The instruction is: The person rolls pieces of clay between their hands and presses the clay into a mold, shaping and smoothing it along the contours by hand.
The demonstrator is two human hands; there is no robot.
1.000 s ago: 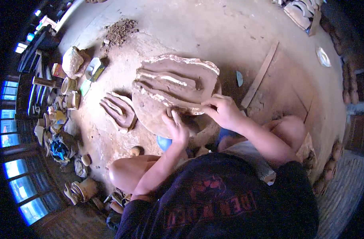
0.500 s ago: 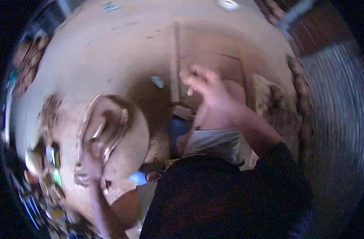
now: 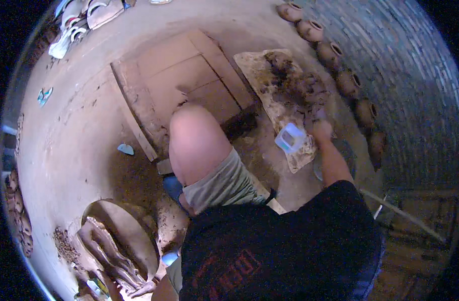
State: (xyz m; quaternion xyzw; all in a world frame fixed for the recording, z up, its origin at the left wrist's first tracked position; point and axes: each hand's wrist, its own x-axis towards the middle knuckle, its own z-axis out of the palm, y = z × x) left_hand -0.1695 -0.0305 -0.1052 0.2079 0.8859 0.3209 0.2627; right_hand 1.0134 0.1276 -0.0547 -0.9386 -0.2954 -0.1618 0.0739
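While the person sits with one bare knee raised, the pale earthen floor spreads to the left and far, and a grey, rough-patterned wall rises along the right. Next in size is the person's dark shirt, filling the near middle. Beyond the knee lies a low, flat brown slab crossed by straight lines. To its right, a pale sheet lies on the floor, with a dark, crumbly mass across its far and right parts. Near left, a round board carries a ridged clay piece with a pale, uneven rim. Rounded brown pots stand in a row between sheet and wall. A long plank lies left of the slab. The right hand is just beside the near edge of the dark mass; blur hides its fingers, so whether they are spread or pinching cannot be told. Left of that hand, a small translucent container is at the sheet's near end. The left hand cannot be made out. Smallest is a light-blue fragment left of the plank.
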